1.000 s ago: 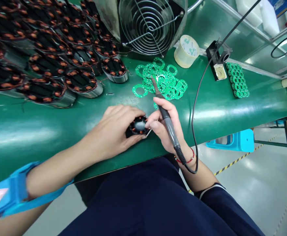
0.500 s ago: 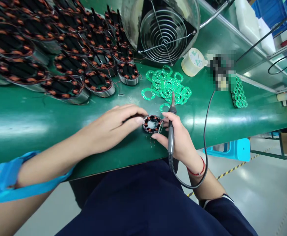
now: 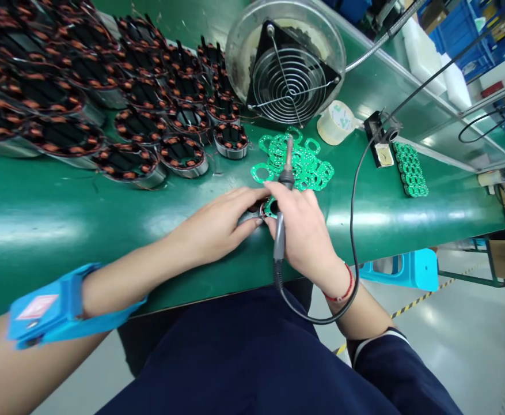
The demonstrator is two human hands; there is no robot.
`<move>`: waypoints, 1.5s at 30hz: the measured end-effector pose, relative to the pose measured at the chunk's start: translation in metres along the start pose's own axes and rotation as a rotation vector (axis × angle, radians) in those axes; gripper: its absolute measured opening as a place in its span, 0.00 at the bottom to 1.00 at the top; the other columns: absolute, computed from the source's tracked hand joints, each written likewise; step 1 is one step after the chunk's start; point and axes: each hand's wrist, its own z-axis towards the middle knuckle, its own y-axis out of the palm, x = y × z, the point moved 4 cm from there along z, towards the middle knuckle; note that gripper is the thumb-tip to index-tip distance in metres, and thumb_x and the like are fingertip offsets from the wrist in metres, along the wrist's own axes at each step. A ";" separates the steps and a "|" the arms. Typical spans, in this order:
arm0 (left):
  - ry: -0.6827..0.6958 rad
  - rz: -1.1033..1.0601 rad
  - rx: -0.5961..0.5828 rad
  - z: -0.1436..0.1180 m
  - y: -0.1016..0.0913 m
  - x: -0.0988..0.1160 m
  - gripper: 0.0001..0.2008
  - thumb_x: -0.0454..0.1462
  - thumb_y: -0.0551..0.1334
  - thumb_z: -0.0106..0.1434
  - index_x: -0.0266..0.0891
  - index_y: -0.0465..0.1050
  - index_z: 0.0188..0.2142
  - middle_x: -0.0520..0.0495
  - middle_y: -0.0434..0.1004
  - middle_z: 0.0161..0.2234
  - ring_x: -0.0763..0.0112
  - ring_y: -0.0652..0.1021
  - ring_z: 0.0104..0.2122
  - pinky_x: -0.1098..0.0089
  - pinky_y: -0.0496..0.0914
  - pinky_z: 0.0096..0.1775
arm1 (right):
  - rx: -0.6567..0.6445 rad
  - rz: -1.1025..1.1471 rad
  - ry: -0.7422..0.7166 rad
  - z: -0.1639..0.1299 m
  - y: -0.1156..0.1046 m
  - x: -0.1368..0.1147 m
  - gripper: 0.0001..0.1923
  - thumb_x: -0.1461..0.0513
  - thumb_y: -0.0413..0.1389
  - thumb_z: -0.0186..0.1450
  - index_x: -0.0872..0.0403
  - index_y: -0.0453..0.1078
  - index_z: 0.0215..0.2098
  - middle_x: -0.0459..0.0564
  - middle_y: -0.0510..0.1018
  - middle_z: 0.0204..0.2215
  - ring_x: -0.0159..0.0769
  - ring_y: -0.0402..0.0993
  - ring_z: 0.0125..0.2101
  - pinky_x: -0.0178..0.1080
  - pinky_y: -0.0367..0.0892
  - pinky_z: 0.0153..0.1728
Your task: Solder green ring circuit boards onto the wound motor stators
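Left hand (image 3: 217,222) pinches small motor coil (image 3: 264,208) on bench; right hand (image 3: 304,230) grips soldering iron (image 3: 282,202); best keep coil pinned flat, tip off fingers.

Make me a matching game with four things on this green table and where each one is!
Things:
1. soldering iron with black handle
2. roll of clear tape
3. round wire-grille fan
4. blue wrist strap

Places:
A. on the left forearm
B. at the back of the table, behind the loose green ring-shaped circuit boards
C. in the right hand
D. just right of the fan

Pairs: 1-C, 2-D, 3-B, 4-A
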 end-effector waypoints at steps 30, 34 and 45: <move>0.084 0.316 0.076 -0.011 0.007 0.022 0.22 0.48 0.53 0.74 0.45 0.75 0.60 0.37 0.77 0.51 0.44 0.79 0.51 0.48 0.76 0.53 | 0.343 0.419 0.199 -0.039 0.043 0.018 0.26 0.64 0.53 0.71 0.50 0.59 0.66 0.53 0.81 0.49 0.40 0.79 0.48 0.47 0.76 0.54; 0.126 0.271 -0.031 -0.013 -0.002 0.017 0.24 0.52 0.50 0.75 0.48 0.77 0.58 0.38 0.77 0.56 0.43 0.80 0.53 0.46 0.76 0.55 | 0.270 0.294 0.230 -0.038 0.042 0.013 0.25 0.65 0.52 0.70 0.52 0.63 0.65 0.49 0.83 0.41 0.39 0.80 0.43 0.45 0.77 0.51; 0.060 0.305 0.112 -0.011 0.010 0.015 0.26 0.48 0.50 0.76 0.45 0.61 0.69 0.38 0.75 0.60 0.47 0.75 0.61 0.49 0.72 0.61 | 0.284 0.417 0.165 -0.039 0.043 0.016 0.21 0.64 0.50 0.74 0.50 0.59 0.64 0.48 0.83 0.40 0.37 0.83 0.43 0.43 0.78 0.50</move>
